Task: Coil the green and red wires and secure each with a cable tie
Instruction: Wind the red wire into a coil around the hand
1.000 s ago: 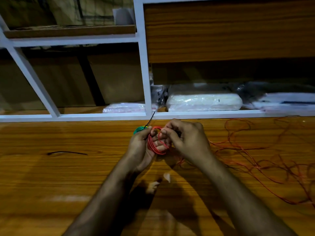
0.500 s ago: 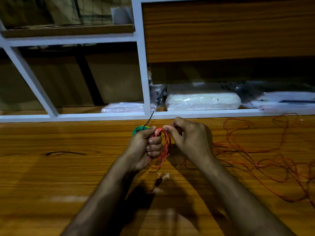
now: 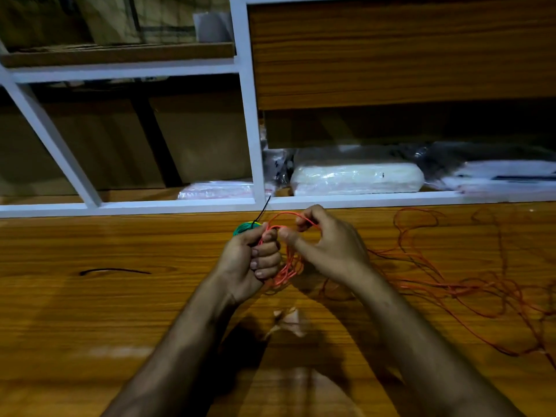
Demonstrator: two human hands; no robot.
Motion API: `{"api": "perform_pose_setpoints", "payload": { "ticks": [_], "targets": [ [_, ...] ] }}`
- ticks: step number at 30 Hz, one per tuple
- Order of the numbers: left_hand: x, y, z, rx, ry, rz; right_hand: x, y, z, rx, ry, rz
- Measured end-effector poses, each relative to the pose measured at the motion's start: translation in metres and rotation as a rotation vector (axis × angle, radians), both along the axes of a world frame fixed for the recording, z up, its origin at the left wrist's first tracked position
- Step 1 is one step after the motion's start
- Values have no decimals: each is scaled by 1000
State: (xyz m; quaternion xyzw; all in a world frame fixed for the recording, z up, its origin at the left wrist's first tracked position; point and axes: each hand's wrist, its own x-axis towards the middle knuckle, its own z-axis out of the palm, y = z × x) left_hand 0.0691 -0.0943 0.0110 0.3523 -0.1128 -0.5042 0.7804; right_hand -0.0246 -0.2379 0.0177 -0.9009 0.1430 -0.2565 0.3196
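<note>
My left hand [image 3: 255, 260] grips a small coil of red wire [image 3: 285, 266] above the wooden table [image 3: 120, 296]. My right hand [image 3: 328, 245] pinches a loop of the same red wire right beside it. The loose rest of the red wire [image 3: 469, 284] trails in a tangle over the table to the right. A green wire coil [image 3: 244, 227] lies just behind my left hand, with a black cable tie [image 3: 262, 209] sticking up from it. Another black cable tie [image 3: 114, 270] lies flat on the table to the left.
A white shelf frame [image 3: 252, 130] runs along the table's back edge. Plastic-wrapped packets [image 3: 355, 179] lie on its lowest shelf. Small pale scraps [image 3: 287, 322] sit on the table between my forearms.
My right hand has lifted a new loop of red wire up and over toward the coil in my left hand. The coil hangs longer below my left fingers.
</note>
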Motion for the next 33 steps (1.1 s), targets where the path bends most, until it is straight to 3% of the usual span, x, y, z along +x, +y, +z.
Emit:
{"api": "perform_pose_setpoints", "payload": {
  "ticks": [6, 11, 18, 25, 30, 33],
  "targets": [
    [0, 0, 1, -87, 33, -51, 4, -3, -10, 199, 138, 183],
    [6, 4, 8, -113, 37, -85, -8, -3, 13, 764, 152, 458],
    [5, -3, 7, -72, 37, -57, 0, 4, 1, 1261, 101, 421],
    [1, -6, 7, -75, 75, -35, 1, 4, 3, 1373, 88, 374],
    [-14, -15, 5, -135, 126, -29, 7, 2, 6, 1562, 101, 257],
    [-11, -16, 3, -142, 191, 32, 1, -1, 7, 1407, 174, 276]
  ]
}}
